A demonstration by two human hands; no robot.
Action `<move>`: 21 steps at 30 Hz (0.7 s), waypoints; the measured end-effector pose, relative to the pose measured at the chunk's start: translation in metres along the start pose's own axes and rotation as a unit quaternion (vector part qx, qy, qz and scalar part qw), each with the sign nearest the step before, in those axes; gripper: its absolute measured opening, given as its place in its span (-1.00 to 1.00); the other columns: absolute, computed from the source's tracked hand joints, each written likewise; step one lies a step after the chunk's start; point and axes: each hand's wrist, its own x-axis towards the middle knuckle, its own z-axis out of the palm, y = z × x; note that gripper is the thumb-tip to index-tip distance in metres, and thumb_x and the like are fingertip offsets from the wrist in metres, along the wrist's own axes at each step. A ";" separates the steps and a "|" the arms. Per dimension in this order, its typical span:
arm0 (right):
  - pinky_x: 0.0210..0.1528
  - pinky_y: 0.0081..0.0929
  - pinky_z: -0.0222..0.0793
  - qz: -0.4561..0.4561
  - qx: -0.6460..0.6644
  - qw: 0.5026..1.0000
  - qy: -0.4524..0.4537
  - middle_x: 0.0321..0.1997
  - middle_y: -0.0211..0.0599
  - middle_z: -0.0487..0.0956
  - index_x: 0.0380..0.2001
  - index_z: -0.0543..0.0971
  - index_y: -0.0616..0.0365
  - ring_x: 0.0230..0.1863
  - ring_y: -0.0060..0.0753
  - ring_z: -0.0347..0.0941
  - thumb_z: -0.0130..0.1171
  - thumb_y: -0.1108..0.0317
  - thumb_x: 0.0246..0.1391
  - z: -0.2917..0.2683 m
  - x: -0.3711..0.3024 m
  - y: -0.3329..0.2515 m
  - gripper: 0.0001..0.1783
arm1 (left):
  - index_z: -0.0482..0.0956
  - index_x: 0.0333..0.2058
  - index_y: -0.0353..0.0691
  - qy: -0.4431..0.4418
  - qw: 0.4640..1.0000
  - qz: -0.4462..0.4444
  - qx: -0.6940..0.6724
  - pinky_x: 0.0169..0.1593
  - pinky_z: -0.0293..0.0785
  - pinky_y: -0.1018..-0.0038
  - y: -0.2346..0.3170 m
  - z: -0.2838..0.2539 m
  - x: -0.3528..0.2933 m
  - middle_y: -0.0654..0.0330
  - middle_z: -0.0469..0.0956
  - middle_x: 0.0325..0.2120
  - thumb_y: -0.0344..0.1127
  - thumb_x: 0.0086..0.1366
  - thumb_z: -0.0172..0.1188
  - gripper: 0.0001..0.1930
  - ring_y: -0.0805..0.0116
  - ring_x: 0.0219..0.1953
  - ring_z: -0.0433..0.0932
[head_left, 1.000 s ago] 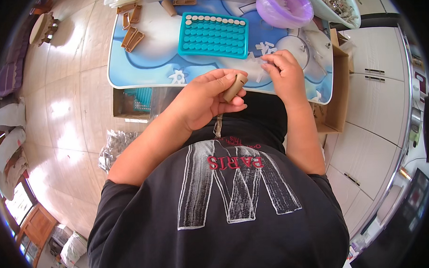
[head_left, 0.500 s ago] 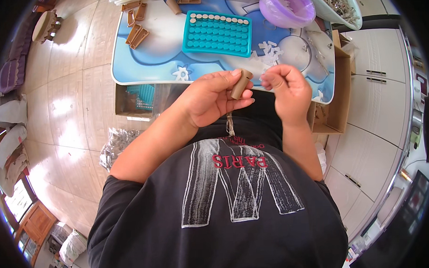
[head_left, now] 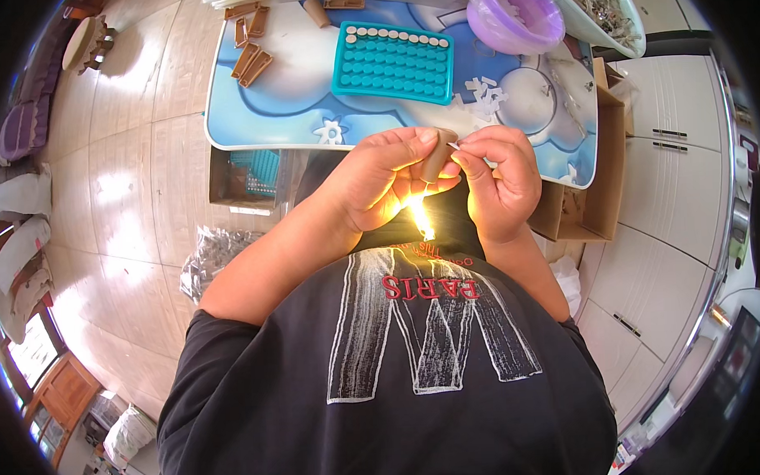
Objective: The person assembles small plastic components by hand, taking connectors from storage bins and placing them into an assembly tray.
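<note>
My left hand (head_left: 386, 174) grips a brown cork-shaped tube (head_left: 436, 158), held tilted in front of the table's near edge. Below the tube hangs a bundle of thin wire lights (head_left: 421, 218), glowing bright yellow and lighting my fingers and shirt. With finger and thumb together, my right hand (head_left: 503, 174) pinches a small white strip (head_left: 453, 144) at the tube's side. Whether the strip sits partly inside the tube I cannot tell. Loose white strips (head_left: 482, 98) lie on the table just beyond my hands. A teal tray (head_left: 396, 90) holds round silvery discs (head_left: 398, 35) along its far rows.
Brown half-shell parts (head_left: 253, 64) lie on the blue table (head_left: 292, 115) at the far left. A lined purple bowl (head_left: 514, 40) and a pale bin of wire bundles (head_left: 611, 20) stand at the far right. Cardboard boxes (head_left: 597, 217) flank the table, with cabinets (head_left: 662, 177) at right.
The wire lights have gone from dark to glowing yellow. My right hand has moved left, to the tube, and now pinches at its side. The left hand still holds the tube.
</note>
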 end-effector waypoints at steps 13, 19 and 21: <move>-0.44 -0.60 0.37 0.050 -0.002 0.999 -0.010 -0.42 -0.26 0.51 -0.47 0.54 0.25 -0.44 -0.45 0.45 0.29 0.58 -0.15 0.003 -0.002 -0.002 -0.87 | 0.48 -0.17 -0.27 0.016 0.999 -0.005 0.028 0.04 0.36 0.39 0.002 0.010 -0.004 0.26 0.53 -0.32 -0.15 0.37 -0.05 -0.70 0.44 -0.21 0.51; -0.45 -0.59 0.39 0.025 0.018 0.999 -0.011 -0.43 -0.21 0.51 -0.41 0.51 0.27 -0.47 -0.42 0.47 0.27 0.60 -0.13 0.001 0.001 -0.001 -0.83 | 0.49 -0.17 -0.26 0.008 1.000 -0.005 0.009 0.06 0.40 0.42 0.002 0.006 -0.004 0.26 0.54 -0.34 -0.17 0.37 -0.05 -0.71 0.47 -0.22 0.53; -0.46 -0.59 0.40 0.006 -0.005 1.000 -0.025 -0.43 -0.20 0.51 -0.40 0.50 0.27 -0.48 -0.42 0.48 0.26 0.61 -0.12 0.000 0.002 -0.002 -0.83 | 0.48 -0.13 -0.28 -0.014 1.000 0.005 0.006 0.06 0.42 0.43 -0.001 0.000 -0.002 0.24 0.54 -0.32 -0.17 0.37 -0.06 -0.70 0.46 -0.21 0.54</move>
